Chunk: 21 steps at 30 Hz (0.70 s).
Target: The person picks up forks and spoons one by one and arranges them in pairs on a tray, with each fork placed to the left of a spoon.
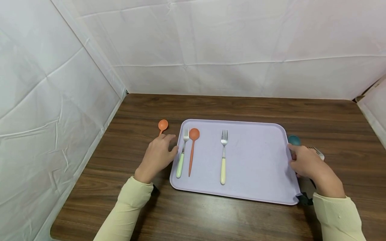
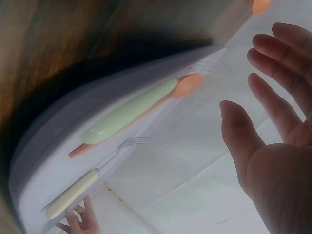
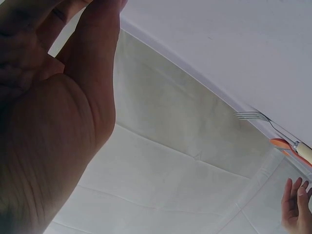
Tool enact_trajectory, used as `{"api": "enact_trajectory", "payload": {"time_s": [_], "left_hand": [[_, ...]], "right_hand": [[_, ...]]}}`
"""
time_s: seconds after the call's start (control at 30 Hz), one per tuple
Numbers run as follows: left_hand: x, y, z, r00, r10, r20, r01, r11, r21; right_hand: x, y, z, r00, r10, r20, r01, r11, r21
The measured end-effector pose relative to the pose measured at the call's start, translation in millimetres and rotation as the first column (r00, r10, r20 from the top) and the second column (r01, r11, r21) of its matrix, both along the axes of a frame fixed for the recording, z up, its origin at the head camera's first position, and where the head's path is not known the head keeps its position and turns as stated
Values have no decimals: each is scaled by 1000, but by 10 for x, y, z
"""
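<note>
A pale lilac tray (image 1: 256, 160) lies on the wooden table. My left hand (image 1: 158, 152) hovers by its left rim, fingers loosely bent and apart from the thumb, nothing held; the left wrist view shows the palm (image 2: 287, 180). Just past its fingers is a small orange spoon (image 1: 163, 125), handle mostly hidden. At the right rim is my right hand (image 1: 307, 162), index finger and thumb spaced apart with their tips right at the edge. A teal spoon (image 1: 294, 140) and a metal fork (image 1: 317, 153) lie beside it, partly covered.
On the tray lie a green-handled fork (image 1: 180, 164), a long orange spoon (image 1: 192, 150) and a cream-handled fork (image 1: 223, 167). White sheeting (image 1: 196, 50) walls in the back and left sides of the brown table (image 1: 211, 108).
</note>
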<state>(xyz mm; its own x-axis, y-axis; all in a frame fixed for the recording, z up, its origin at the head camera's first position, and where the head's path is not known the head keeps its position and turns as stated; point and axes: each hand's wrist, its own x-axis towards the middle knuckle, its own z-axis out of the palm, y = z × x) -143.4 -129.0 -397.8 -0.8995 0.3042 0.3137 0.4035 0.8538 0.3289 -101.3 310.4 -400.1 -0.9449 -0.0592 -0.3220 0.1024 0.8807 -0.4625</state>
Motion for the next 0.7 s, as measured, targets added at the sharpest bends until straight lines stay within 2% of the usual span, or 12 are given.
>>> {"api": "enact_trajectory", "payload": {"time_s": [0.13,0.37,0.7], "left_hand": [[-3,-13,4,1000,5,-24,-5,1000,4],[-11,-44,-12,999,31,-18,-31,1000,-2],[-30,-73,-19,993,109,34,-108,993,-37]], "right_hand": [[2,0,2,1000,0,-1,0,1000,0],[7,0,2,1000,-6,3,6,1000,-2],[6,6,1,1000,-9,5,9,1000,-3]]}}
